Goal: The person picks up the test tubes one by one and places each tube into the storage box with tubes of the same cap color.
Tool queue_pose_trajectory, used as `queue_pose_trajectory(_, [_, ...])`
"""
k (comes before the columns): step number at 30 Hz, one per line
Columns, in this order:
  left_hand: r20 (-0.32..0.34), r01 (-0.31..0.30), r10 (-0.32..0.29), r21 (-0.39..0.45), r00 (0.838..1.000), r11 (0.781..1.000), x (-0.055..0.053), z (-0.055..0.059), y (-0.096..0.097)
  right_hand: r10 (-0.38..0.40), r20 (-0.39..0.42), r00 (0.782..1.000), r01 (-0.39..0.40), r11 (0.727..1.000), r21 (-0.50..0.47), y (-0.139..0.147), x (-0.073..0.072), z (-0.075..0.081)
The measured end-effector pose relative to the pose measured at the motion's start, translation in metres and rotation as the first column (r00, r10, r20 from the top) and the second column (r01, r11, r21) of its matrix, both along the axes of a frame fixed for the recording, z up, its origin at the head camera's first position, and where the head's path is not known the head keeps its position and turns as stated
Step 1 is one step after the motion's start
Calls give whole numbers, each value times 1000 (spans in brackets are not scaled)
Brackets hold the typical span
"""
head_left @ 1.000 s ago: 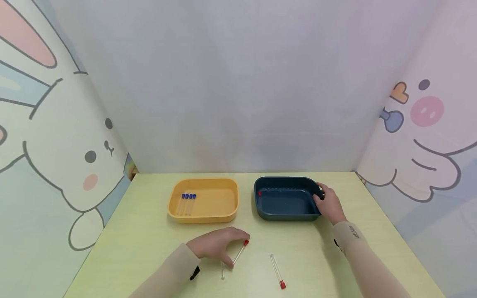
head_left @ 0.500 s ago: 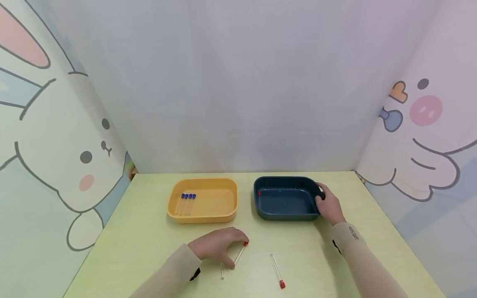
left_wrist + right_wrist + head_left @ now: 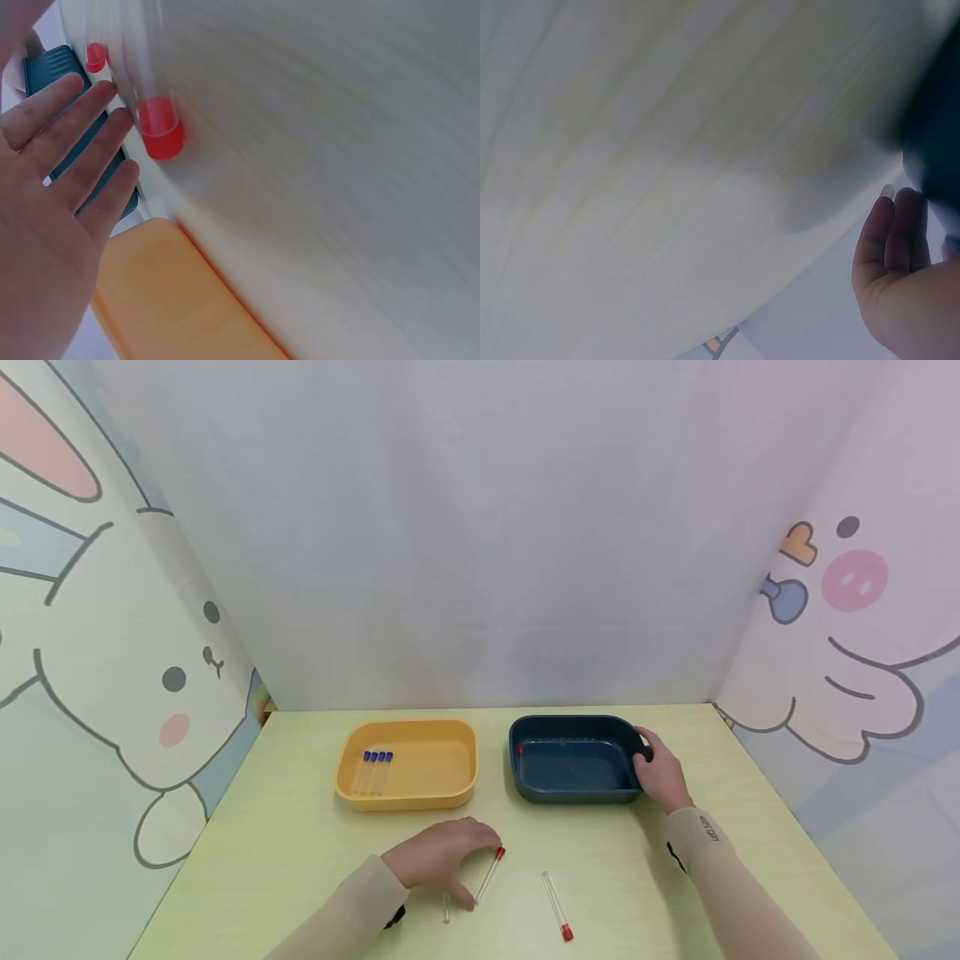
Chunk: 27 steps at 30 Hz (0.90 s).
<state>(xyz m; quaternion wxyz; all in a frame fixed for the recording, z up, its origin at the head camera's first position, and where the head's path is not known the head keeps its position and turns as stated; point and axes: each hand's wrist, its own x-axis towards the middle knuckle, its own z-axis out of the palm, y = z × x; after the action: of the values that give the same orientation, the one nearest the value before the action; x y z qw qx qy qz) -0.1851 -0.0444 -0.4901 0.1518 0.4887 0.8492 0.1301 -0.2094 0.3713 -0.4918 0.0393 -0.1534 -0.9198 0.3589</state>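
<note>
A clear test tube with a red cap (image 3: 499, 853) lies slanted on the table just under my left hand (image 3: 438, 857). The left fingers are extended near the cap and the thumb is by the other end; in the left wrist view no finger curls round the tube's cap (image 3: 161, 129). Part of another tube (image 3: 446, 910) shows beneath that hand, its far end hidden. My right hand (image 3: 663, 774) grips the right end of a dark blue tray (image 3: 577, 797), thumb inside the rim. Inside that tray, at its left wall, is a red-capped tube (image 3: 521, 749).
Left of the dark blue tray stands a yellow tray (image 3: 408, 803) with several blue-capped tubes (image 3: 379, 768) side by side. A further red-capped tube (image 3: 557, 906) lies on the table at front right. A pale curtain (image 3: 480, 568) closes off the back of the table.
The red-capped tube by my left hand has shifted slightly toward the front, and its cap now shows apart from the fingertips. The right hand stays on the dark blue tray.
</note>
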Motion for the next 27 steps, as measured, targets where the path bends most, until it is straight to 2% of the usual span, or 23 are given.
queue_pose_trajectory(5, [-52,45,-45,0,998,999,0,-4,3,-1,10,1000,1,1000,-6,0,1,2])
queue_pose_trajectory(9, [-90,75,-75,-7,993,997,1,-3,6,-1,9,1000,1,1000,-5,0,0,1])
queue_pose_trajectory(12, [-110,83,-84,-13,990,996,2,-1,8,0,5,1000,0,1000,-3,0,0,1])
queue_pose_trajectory(16, [-100,68,-68,-5,993,998,2,2,11,1,-4,1000,-1,1000,-3,1,0,1])
queue_pose_trajectory(23, [-127,43,-38,32,991,999,0,20,19,11,-16,1000,-11,1000,2,1,1,2])
queue_pose_trajectory(27, [-89,0,6,59,996,998,-2,33,23,10,-7,1000,-10,1000,-2,0,3,3])
